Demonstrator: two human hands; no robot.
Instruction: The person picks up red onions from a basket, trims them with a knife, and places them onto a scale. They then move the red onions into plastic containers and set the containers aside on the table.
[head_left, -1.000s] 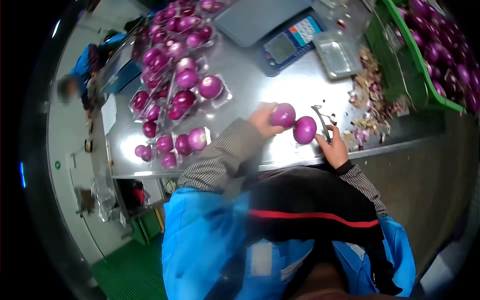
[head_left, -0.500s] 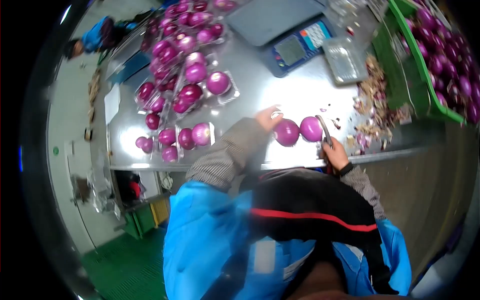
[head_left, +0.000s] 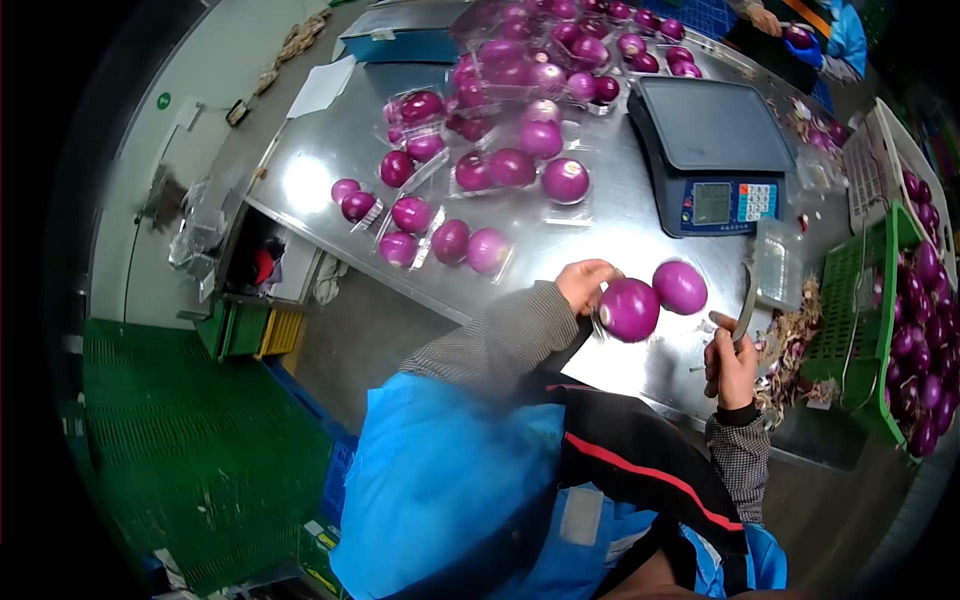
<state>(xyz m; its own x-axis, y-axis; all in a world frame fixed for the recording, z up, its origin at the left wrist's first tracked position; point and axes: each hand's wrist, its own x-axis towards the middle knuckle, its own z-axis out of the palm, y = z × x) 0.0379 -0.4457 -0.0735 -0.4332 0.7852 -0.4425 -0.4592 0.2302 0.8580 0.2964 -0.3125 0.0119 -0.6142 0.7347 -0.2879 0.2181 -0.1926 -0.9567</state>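
Two large peeled red onions lie side by side on the steel table in front of me. My left hand [head_left: 585, 287] is at the left side of the nearer onion [head_left: 629, 310], with its fingers curled against it; the thumb's contact is hard to see. The other onion [head_left: 680, 287] sits just behind and to the right, nearly touching the first. My right hand [head_left: 732, 362] is closed on a knife with a curved grey blade [head_left: 746, 305], which points up and away from the onions. Its handle is mostly hidden in the fingers.
A digital scale [head_left: 712, 140] stands behind the onions, with a clear plastic tray [head_left: 778, 265] beside it. Onion skins [head_left: 790, 345] lie by a green crate [head_left: 850, 300] of onions. Packed onions [head_left: 510, 168] cover the left. Across the table, a person's gloved hand [head_left: 808, 50] holds an onion.
The view has turned and shifted, bringing the scale and a co-worker fully into sight. My left hand has come against the nearer onion. The knife in my right hand has moved away from the onions.
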